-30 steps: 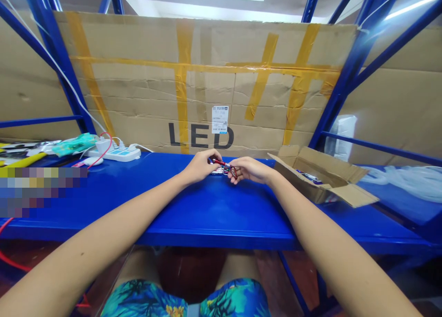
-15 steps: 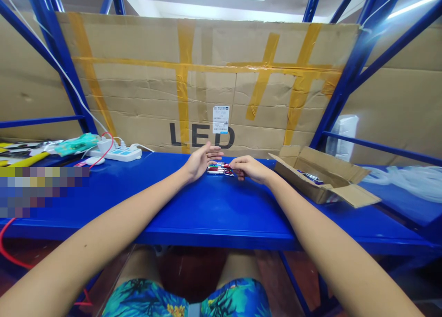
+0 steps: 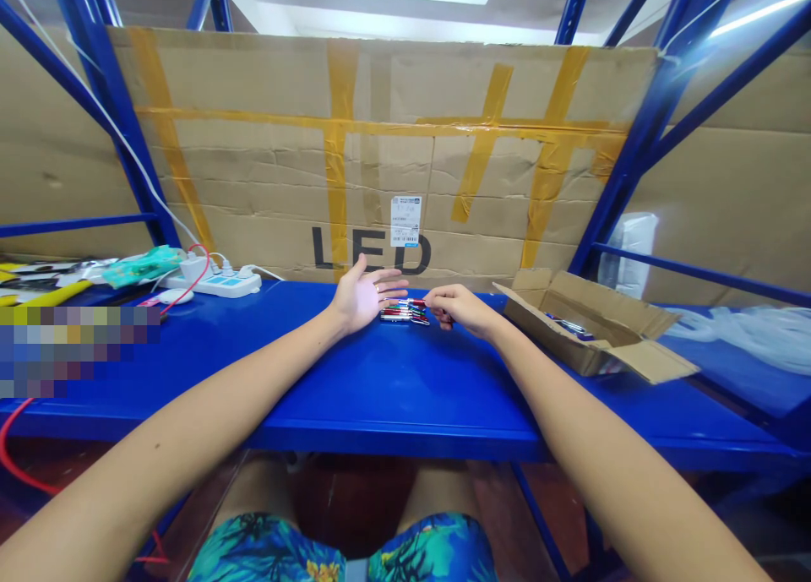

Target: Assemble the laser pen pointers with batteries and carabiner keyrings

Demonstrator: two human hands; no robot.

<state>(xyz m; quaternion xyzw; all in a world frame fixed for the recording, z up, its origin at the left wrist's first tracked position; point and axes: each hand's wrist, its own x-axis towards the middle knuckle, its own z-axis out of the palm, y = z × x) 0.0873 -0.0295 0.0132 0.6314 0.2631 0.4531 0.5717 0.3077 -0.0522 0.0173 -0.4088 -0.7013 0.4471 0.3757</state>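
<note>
Several shiny pens (image 3: pixel 400 316) in red, green and silver lie side by side on the blue table (image 3: pixel 393 388). My right hand (image 3: pixel 461 309) is closed at their right end, thumb and fingers pinching the tip of a red pen (image 3: pixel 416 301) at the back of the pile. To the left, my left hand (image 3: pixel 362 300) is open, its palm turned up and its fingers stretched over the far left end of the pens. Whether those fingers touch a pen I cannot tell.
An opened cardboard box (image 3: pixel 570 350) with some pens inside stands on the right, flaps spread. At the back left lies a white power strip (image 3: pixel 231 285) with cords, near a teal packet (image 3: pixel 143 265). A large cardboard sheet (image 3: pixel 266 185) rises behind the table.
My left hand has rolled open, thumb lifting and palm turning upward. My right hand keeps its pinch at the pens' right end, and the red pen now shows more clearly.
</note>
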